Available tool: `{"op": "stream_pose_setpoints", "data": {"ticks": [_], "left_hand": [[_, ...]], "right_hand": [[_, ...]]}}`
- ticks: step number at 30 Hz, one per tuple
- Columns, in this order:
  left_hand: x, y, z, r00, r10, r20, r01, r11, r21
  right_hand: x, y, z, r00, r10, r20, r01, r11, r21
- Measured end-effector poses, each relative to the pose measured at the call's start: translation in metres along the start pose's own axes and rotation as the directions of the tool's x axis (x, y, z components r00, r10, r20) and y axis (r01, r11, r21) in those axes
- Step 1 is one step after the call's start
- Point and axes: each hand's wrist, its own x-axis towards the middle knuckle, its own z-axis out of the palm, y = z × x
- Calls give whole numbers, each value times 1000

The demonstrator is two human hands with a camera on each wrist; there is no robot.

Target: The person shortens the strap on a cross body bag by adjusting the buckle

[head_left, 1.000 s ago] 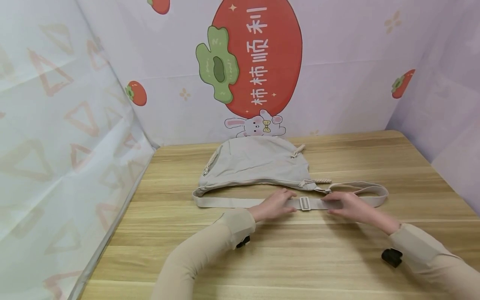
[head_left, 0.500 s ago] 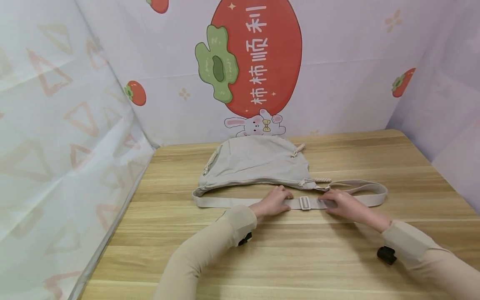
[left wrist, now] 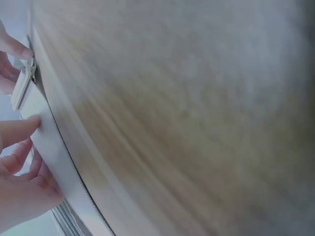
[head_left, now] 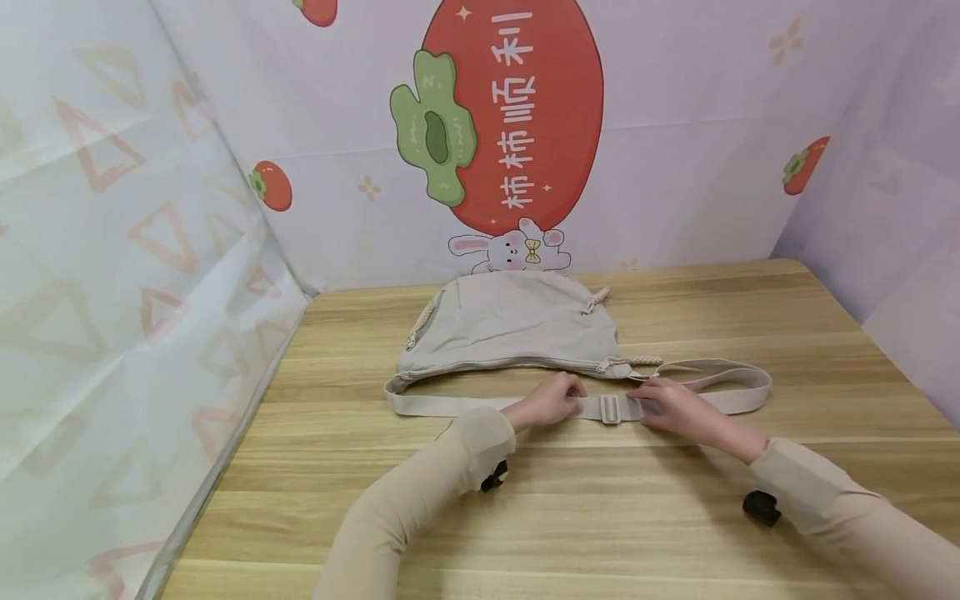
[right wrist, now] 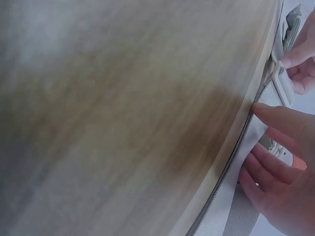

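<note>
A beige fabric bag (head_left: pixel 517 321) lies flat on the wooden table, its long strap (head_left: pixel 435 406) stretched out along the near side. Between my hands sits the strap's pale slider buckle (head_left: pixel 611 409). My left hand (head_left: pixel 549 402) pinches the strap just left of the buckle; in the left wrist view the thumb (left wrist: pixel 19 130) is on the webbing with the fingers curled behind it. To the buckle's right, my right hand (head_left: pixel 678 410) pinches the strap too, thumb (right wrist: pixel 275 118) on its near edge. Some fingertips are hidden behind the webbing.
On the right, the strap makes a loop (head_left: pixel 750 385) on the table (head_left: pixel 570 517). Zipper pulls with braided cords (head_left: pixel 645 361) stick out from the bag. Printed fabric walls (head_left: pixel 675 192) stand behind the table and at both sides.
My right hand has moved left, closer to the buckle, and its fingers have drawn together on the strap. My left hand has shifted slightly left and now pinches the strap. The bag stays put.
</note>
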Motion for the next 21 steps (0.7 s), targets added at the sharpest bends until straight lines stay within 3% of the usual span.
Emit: {"op": "stream_pose_setpoints", "data": {"ticks": [6, 14, 21], "left_hand": [[-1, 1, -1, 1000, -20, -14, 17, 981, -191], [-6, 7, -9, 999, -41, -24, 31, 946, -323], [-14, 13, -20, 999, -21, -44, 3, 921, -389]], "right_hand": [[0, -4, 1, 1000, 10, -13, -9, 1000, 22], [1, -12, -3, 995, -38, -89, 44, 997, 62], [2, -24, -9, 985, -50, -168, 70, 991, 111]]}}
